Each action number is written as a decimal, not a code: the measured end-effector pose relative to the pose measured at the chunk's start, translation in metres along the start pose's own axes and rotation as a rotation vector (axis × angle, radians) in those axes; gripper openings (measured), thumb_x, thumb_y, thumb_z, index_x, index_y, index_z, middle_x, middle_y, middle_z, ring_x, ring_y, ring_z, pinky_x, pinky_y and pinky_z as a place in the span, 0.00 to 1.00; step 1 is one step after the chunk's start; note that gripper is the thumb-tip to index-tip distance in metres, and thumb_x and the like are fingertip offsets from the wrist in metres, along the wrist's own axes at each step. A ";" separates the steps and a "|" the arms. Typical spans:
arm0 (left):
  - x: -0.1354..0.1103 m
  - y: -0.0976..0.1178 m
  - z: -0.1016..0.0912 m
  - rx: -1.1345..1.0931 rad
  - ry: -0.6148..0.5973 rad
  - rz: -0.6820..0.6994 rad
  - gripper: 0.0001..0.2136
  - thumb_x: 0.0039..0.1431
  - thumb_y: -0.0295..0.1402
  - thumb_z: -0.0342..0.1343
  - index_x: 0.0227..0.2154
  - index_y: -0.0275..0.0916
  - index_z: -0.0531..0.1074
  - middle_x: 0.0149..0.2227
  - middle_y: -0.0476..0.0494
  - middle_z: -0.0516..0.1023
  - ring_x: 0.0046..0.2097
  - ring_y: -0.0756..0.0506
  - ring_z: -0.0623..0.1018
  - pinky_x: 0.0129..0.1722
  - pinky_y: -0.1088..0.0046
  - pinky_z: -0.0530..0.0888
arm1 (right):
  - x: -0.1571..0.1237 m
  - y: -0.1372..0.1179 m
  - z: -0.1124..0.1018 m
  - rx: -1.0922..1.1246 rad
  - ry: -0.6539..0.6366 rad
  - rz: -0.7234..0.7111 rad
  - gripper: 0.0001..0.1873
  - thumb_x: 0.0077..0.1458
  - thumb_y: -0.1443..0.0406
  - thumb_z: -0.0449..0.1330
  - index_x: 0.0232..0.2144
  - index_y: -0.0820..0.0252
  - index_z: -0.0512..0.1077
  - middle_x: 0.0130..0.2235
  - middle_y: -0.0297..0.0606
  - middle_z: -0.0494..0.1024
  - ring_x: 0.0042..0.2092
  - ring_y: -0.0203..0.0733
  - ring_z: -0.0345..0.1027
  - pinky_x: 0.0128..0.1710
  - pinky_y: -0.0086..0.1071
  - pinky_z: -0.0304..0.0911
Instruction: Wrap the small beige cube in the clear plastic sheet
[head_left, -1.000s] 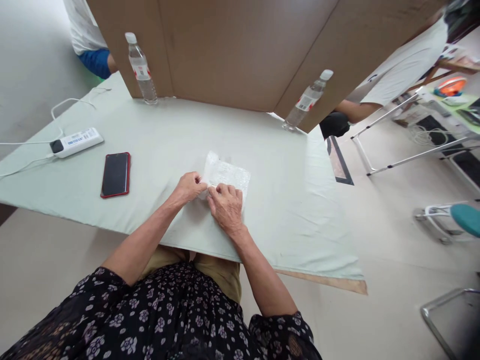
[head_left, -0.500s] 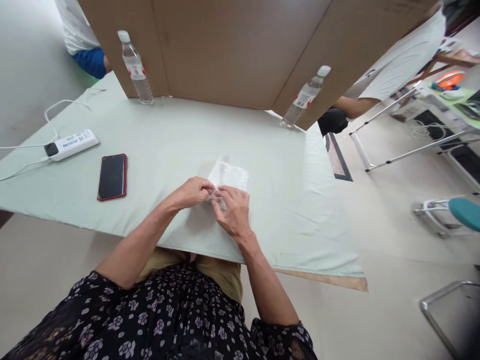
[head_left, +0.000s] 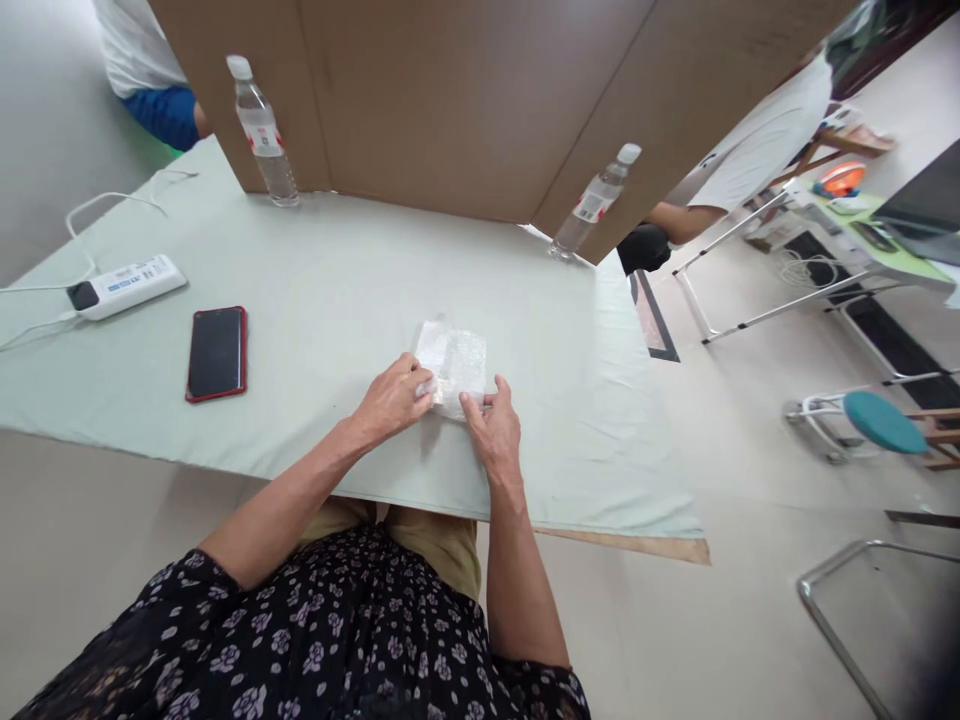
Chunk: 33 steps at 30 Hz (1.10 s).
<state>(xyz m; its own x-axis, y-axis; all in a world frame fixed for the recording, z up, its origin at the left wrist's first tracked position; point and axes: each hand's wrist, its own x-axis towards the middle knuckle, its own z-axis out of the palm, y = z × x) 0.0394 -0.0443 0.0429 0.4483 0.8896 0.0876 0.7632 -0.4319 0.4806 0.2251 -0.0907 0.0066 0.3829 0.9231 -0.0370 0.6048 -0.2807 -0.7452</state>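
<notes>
A small clear bubble-wrap pouch (head_left: 456, 364) lies on the pale green table cover (head_left: 330, 280) near the front edge. My left hand (head_left: 391, 400) pinches the pouch's lower left corner. My right hand (head_left: 491, 428) rests on the table at the pouch's lower right, thumb and forefinger on its near edge. What is inside the pouch cannot be made out.
A red-cased phone (head_left: 217, 352) lies face up at the left, a white power strip (head_left: 124, 286) with cables beyond it. Two water bottles (head_left: 259, 132) (head_left: 589, 205) stand against a brown cardboard screen (head_left: 465, 100). Other people sit behind the screen; stools (head_left: 877, 425) and tables stand at right.
The pouch has been turned and folded smaller, and now lies flatter on the table. My right hand has slid from on top of it to its right edge. The camera has swung slightly.
</notes>
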 end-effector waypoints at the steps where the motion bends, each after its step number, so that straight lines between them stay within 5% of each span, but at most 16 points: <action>1: 0.000 0.002 0.000 0.015 -0.014 -0.006 0.10 0.62 0.30 0.53 0.42 0.37 0.78 0.46 0.38 0.72 0.44 0.43 0.76 0.43 0.67 0.74 | 0.003 -0.001 0.003 0.027 0.015 -0.004 0.44 0.52 0.46 0.60 0.64 0.65 0.60 0.41 0.44 0.79 0.38 0.48 0.72 0.42 0.40 0.66; 8: 0.003 0.009 -0.006 0.037 -0.090 -0.046 0.08 0.63 0.30 0.53 0.38 0.38 0.79 0.45 0.39 0.70 0.43 0.44 0.75 0.43 0.68 0.73 | 0.004 -0.011 0.016 0.240 0.084 -0.133 0.38 0.53 0.54 0.59 0.63 0.65 0.61 0.27 0.26 0.67 0.29 0.38 0.65 0.35 0.32 0.63; 16: 0.004 0.011 -0.009 -0.015 -0.127 -0.080 0.09 0.62 0.29 0.54 0.41 0.38 0.78 0.47 0.39 0.70 0.47 0.42 0.76 0.47 0.67 0.74 | 0.000 -0.035 0.023 0.192 0.039 -0.198 0.34 0.55 0.57 0.56 0.62 0.64 0.63 0.32 0.33 0.75 0.32 0.39 0.69 0.38 0.34 0.65; 23: 0.005 0.004 -0.002 -0.047 -0.089 -0.070 0.09 0.61 0.30 0.55 0.41 0.39 0.78 0.47 0.39 0.70 0.47 0.42 0.76 0.45 0.67 0.74 | 0.006 -0.020 0.017 0.093 0.054 -0.088 0.40 0.49 0.48 0.63 0.60 0.60 0.64 0.47 0.46 0.78 0.43 0.49 0.72 0.44 0.40 0.67; 30: -0.003 0.013 -0.002 -0.011 -0.097 -0.116 0.10 0.62 0.32 0.55 0.43 0.38 0.76 0.47 0.38 0.70 0.45 0.41 0.76 0.45 0.65 0.74 | 0.013 -0.011 0.019 0.180 -0.019 -0.106 0.40 0.50 0.52 0.61 0.62 0.67 0.62 0.28 0.28 0.71 0.29 0.39 0.66 0.35 0.33 0.65; 33: -0.007 0.017 -0.002 0.012 -0.101 -0.154 0.11 0.62 0.33 0.55 0.45 0.37 0.75 0.47 0.38 0.70 0.45 0.41 0.77 0.45 0.65 0.74 | 0.012 -0.016 0.020 0.073 0.029 -0.157 0.38 0.51 0.55 0.59 0.61 0.66 0.63 0.30 0.32 0.74 0.32 0.41 0.69 0.37 0.35 0.66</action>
<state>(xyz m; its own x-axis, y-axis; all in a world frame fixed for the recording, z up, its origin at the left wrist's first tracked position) 0.0485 -0.0573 0.0518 0.3701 0.9260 -0.0745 0.8316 -0.2944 0.4709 0.2061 -0.0704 0.0049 0.3080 0.9458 0.1025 0.6073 -0.1126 -0.7865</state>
